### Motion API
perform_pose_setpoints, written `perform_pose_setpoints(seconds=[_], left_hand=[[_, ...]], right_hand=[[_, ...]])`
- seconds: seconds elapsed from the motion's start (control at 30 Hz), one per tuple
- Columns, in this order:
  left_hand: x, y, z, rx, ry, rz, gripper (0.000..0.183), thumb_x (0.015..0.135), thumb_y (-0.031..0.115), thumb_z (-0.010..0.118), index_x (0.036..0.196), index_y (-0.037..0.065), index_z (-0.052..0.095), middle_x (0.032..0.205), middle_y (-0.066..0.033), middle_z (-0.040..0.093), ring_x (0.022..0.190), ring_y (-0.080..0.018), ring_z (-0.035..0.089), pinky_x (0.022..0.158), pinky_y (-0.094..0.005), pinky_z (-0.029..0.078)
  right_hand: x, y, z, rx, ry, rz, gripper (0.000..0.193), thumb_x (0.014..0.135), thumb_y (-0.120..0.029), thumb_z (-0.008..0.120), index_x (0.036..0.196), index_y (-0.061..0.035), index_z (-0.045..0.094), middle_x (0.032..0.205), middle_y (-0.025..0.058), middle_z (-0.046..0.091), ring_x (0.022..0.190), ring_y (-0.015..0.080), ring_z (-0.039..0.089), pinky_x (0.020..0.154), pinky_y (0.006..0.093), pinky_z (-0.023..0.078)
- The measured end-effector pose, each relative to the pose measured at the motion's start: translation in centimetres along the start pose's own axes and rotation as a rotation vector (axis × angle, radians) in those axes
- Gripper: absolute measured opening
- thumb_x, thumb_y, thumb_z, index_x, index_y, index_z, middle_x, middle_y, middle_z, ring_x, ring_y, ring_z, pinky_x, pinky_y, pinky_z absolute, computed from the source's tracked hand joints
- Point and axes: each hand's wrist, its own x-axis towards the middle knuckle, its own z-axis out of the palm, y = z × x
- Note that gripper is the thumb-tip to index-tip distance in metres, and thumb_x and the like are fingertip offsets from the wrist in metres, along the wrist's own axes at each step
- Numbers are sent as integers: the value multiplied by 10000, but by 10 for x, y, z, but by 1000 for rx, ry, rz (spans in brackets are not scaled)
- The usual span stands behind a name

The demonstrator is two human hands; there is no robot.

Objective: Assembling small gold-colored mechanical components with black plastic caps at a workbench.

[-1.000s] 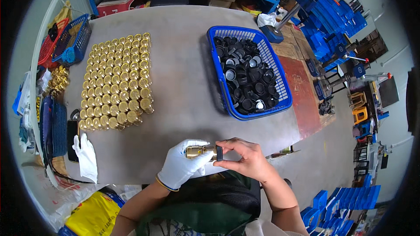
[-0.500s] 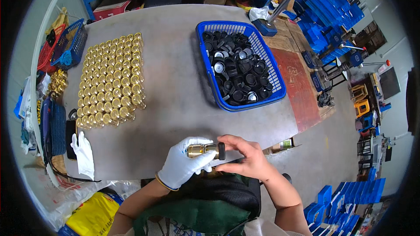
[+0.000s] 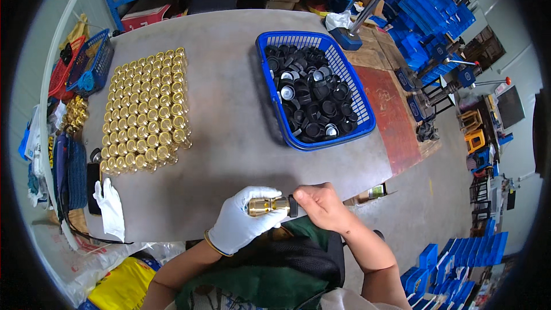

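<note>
White-gloved left hand (image 3: pixel 244 227) grips a shiny gold metal cylinder (image 3: pixel 265 206) while bare right hand (image 3: pixel 318 206) pinches a small black plastic cap (image 3: pixel 293 206) at its three-o'clock end; misalignment could cross-seat it.

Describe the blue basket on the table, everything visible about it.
The blue basket is a rectangular plastic crate with latticed, slotted walls and a thicker rim. It sits flat on the grey table, towards its right side, turned slightly askew. It holds a loose heap of small black round caps, some showing pale insides. Neither hand touches it.
</note>
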Motion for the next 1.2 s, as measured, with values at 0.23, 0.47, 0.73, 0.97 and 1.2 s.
perform_pose_setpoints(seconds=[0.23,0.47,0.73,0.97,1.2], left_hand=[[5,-11,-4,60,74,66,349,753,48,755,1054,12,582,958,-65,660,826,-107,633,744,-267,533],[1,-14,-21,410,235,214,552,664,46,815,1140,1,539,1057,-112,637,937,-152,630,821,-282,515],[10,3,-22,-3,249,96,593,757,-6,713,1283,-2,442,1046,-98,587,868,-163,611,730,-270,538],[15,-20,-22,-131,210,115,283,804,-20,671,1011,52,493,999,-90,581,764,-150,618,576,-255,537],[5,-33,-23,-43,193,150,287,793,-19,691,999,38,499,1006,-107,599,783,-169,636,628,-278,556]], right_hand=[[17,-5,-9,-123,66,-350,333,815,-313,708,930,-13,625,726,91,670,729,295,651,718,379,493],[78,7,-32,-487,444,-44,276,840,-298,670,805,-25,652,727,154,645,682,341,628,621,410,493],[93,33,-55,-313,459,-249,164,748,-92,708,822,-23,579,882,161,590,839,346,577,754,391,472],[28,-19,9,-159,-158,-119,497,788,-114,715,1203,-77,445,1060,167,618,883,210,663,744,353,527],[15,-1,15,242,-17,-124,574,747,-47,767,1252,-60,494,1019,80,659,844,144,650,806,296,531]])
